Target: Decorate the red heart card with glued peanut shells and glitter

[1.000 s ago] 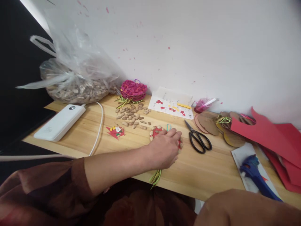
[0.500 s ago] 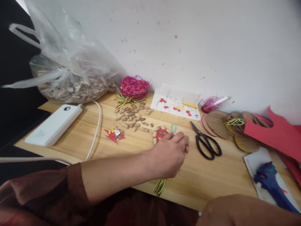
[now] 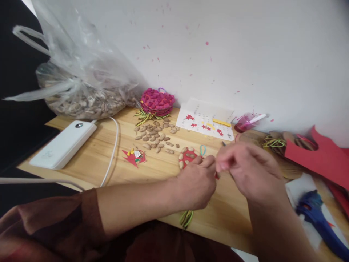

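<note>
My left hand (image 3: 196,182) rests curled on a red disc (image 3: 187,157) rimmed with pale seeds, pressing it to the wooden table (image 3: 89,160). Green and yellow cords (image 3: 187,218) stick out from under that hand toward the table's front edge. My right hand (image 3: 249,171) hovers just right of the left, its fingertips pinched together close to the left fingers; whatever they pinch is too small and blurred to name. A loose pile of seeds (image 3: 155,136) lies behind the disc.
A clear bag of seeds (image 3: 81,98) and a white power bank (image 3: 62,143) with cable sit at left. A pink disc stack (image 3: 157,102), star sheet (image 3: 205,123), pink cup (image 3: 244,123), cardboard ovals, red paper (image 3: 324,156) and blue glue gun (image 3: 319,214) lie behind and right.
My right hand has come up from below the frame to beside the left hand, now covering the black scissors. The left hand has stayed on the red disc.
</note>
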`<state>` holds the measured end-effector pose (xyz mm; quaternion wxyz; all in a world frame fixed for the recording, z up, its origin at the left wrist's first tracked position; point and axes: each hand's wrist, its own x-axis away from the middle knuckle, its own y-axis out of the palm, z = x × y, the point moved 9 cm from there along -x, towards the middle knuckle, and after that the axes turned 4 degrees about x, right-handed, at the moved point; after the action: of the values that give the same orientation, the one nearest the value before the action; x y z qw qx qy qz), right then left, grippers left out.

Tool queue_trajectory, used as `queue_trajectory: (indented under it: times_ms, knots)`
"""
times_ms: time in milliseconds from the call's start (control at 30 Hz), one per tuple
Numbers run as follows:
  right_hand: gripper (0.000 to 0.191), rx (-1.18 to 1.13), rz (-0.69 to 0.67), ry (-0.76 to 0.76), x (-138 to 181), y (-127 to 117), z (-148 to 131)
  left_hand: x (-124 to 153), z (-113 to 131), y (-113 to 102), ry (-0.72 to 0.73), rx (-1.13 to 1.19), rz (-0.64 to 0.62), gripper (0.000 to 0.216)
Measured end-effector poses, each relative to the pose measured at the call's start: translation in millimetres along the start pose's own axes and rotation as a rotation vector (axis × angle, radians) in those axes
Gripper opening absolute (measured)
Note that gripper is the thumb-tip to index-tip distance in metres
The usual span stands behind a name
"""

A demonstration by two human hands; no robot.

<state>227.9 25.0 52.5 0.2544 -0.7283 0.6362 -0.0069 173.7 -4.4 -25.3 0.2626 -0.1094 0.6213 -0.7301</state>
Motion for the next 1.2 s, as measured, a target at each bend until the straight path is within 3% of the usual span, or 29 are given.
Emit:
queue_trajectory:
  times_ms: [100,233,333,467,533,633,767,867,967,1033,1200]
  knots:
    - [0.019,0.206,-0.087,0.011,-11.3,16.9,-1.2,-1.2,3.5,10.8,-0.021,-0.045,0.023,0.041]
    - [0.014,0.553,-0.345,-0.203,-26.0,57.5,-20.2,-3.3,-2.9,21.2,-0.189,-0.062,0.029,0.064]
    - [0.021,0.68,-0.644,-0.232,-35.0,93.8,-9.0,-2.8,-12.4,22.4,-0.32,-0.011,-0.035,0.056]
    - [0.028,0.766,-0.847,-0.227,-45.2,123.4,11.6,-2.2,-11.8,20.8,-0.276,0.082,-0.171,0.046]
    - [0.028,0.794,-0.89,-0.215,-48.5,133.2,18.0,-2.6,-10.3,16.6,-0.232,0.06,-0.148,0.048]
    - [0.025,0.83,-0.887,-0.2,-55.7,143.8,20.4,-4.0,-8.3,11.1,-0.18,0.01,-0.049,0.047]
    - [0.019,0.79,-0.825,-0.175,-74.7,148.3,20.7,-4.0,-6.2,7.9,-0.109,0.003,-0.022,0.04]
    - [0.018,0.674,-0.658,-0.024,-103.4,130.2,32.2,-1.8,-4.7,-5.1,-0.043,0.047,0.047,0.032]
    - [0.025,0.711,-0.447,0.136,-131.6,102.8,54.6,0.9,-6.0,-13.2,-0.023,0.085,0.097,0.027]
    - [0.029,0.783,-0.436,0.213,-139.8,97.9,71.4,1.4,-6.1,-13.9,-0.015,0.09,0.116,0.027]
    - [0.029,0.823,-0.499,0.189,-138.5,115.7,80.5,-0.3,-6.3,-10.1,-0.016,0.085,0.157,0.023]
